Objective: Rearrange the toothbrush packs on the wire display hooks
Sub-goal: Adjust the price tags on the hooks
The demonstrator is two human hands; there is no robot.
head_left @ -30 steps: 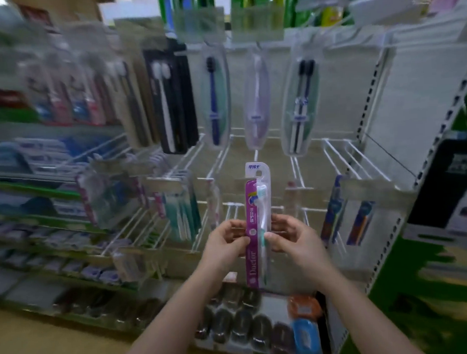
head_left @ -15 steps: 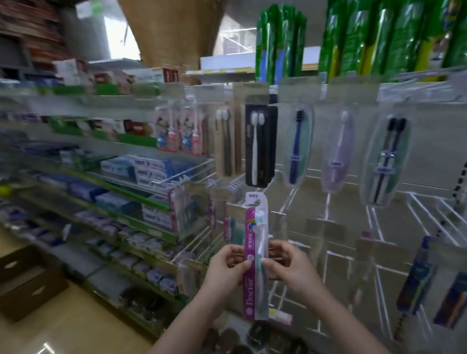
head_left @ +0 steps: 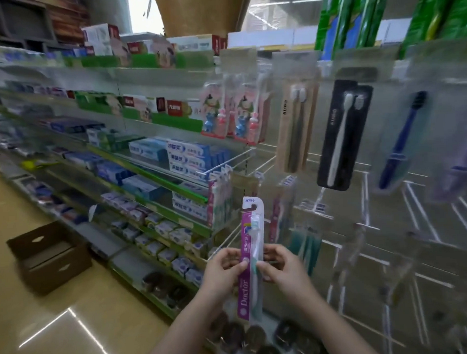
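A purple "Doctor" toothbrush pack (head_left: 250, 281) with a clear-handled brush stands upright in front of the display. My left hand (head_left: 223, 272) pinches its left edge and my right hand (head_left: 282, 269) pinches its right edge at mid height. Behind it, white wire hooks (head_left: 364, 213) stick out from the panel. On the upper hooks hang a black pack (head_left: 344, 136), a tan pack (head_left: 296, 127), a blue brush pack (head_left: 402, 141) and pink children's packs (head_left: 233, 109). More packs (head_left: 220, 199) hang on a lower hook left of the held one.
Shelves of boxed toothpaste (head_left: 188, 157) run off to the left. A brown cardboard box (head_left: 48, 257) sits on the tan floor at left. Dark round items (head_left: 251, 338) fill the bottom shelf below my hands. Green packages (head_left: 353, 13) stand on top.
The view has swung left and up, so the hanging packs now sit to the right. Both hands keep the same hold on the purple pack.
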